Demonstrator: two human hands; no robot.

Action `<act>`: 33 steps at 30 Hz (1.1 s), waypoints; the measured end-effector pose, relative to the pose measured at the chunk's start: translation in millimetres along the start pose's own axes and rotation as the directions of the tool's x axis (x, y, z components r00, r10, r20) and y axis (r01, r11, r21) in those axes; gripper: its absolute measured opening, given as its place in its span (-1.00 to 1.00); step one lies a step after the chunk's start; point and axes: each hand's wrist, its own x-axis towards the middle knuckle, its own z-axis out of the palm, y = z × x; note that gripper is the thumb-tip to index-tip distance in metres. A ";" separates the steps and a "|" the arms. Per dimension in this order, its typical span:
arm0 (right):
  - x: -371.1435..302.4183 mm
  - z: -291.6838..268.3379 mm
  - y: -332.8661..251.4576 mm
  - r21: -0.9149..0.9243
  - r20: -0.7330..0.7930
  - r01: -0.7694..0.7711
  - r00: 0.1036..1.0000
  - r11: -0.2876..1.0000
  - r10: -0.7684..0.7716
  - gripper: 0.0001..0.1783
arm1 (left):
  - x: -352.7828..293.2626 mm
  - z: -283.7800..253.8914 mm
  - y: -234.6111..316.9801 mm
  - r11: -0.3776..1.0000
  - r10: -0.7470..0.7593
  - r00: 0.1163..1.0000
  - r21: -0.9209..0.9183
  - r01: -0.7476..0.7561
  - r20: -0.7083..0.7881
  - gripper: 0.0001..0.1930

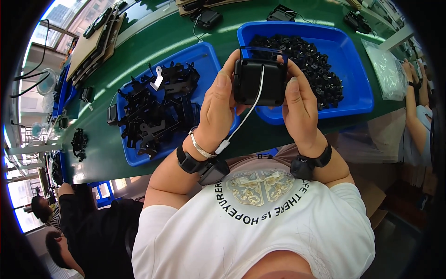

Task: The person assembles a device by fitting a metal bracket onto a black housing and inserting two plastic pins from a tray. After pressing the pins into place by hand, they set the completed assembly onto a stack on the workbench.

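Between both hands I hold a square black device (248, 86) with rounded corners and a white cable (254, 103) running down from its middle. My left hand (218, 97) grips its left side, thumb along the edge. On the opposite side, my right hand (299, 102) closes round the edge in the same way. A dark bracket-like part (264, 52) shows along the device's upper edge; how it is joined I cannot tell. The cable ends in a white connector (222, 147) by my left wrist. Below the device's far side lies the blue tray of small parts.
A blue tray (209, 55) of black metal brackets (153, 111) stands left on the green table (95, 160). Another blue tray (355, 74) with small black knob-like parts (320, 69) is right. More black devices (209, 18) lie behind. A clear plastic bag (385, 69) and co-workers flank the table.
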 end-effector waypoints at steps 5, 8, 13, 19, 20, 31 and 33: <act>-0.3 4.0 -3.7 -0.068 0.029 -0.009 1.000 0.998 0.011 -0.57 | -2.7 4.0 7.8 0.977 -0.022 0.996 0.209 0.040 -0.090 -0.48; 0.8 2.7 1.7 -0.088 0.022 -0.003 1.000 0.996 0.005 -0.58 | -3.6 5.3 4.4 0.983 0.001 0.993 0.184 0.021 -0.117 -0.51; 2.7 3.9 4.1 -0.059 -0.014 -0.033 0.999 0.998 0.032 -0.58 | -6.3 6.9 2.6 0.978 0.022 0.990 0.207 0.008 -0.141 -0.53; 2.9 2.2 3.1 0.025 -0.013 -0.073 0.997 0.997 0.074 -0.58 | -5.0 5.3 0.5 0.988 0.020 0.992 0.157 -0.001 -0.122 -0.54; 2.8 2.5 2.8 0.047 -0.010 -0.073 0.997 0.996 0.073 -0.58 | -4.4 3.6 1.1 0.992 -0.003 0.993 0.124 0.017 -0.114 -0.54; -2.3 3.8 2.3 0.095 -0.008 -0.113 0.993 0.989 0.114 -0.58 | -10.6 10.6 -1.1 0.963 0.046 0.984 0.271 0.002 -0.172 -0.52; -1.6 4.2 0.2 0.101 -0.016 -0.133 0.991 0.986 0.136 -0.58 | -11.5 10.0 -0.1 0.954 0.069 0.986 0.300 -0.022 -0.149 -0.52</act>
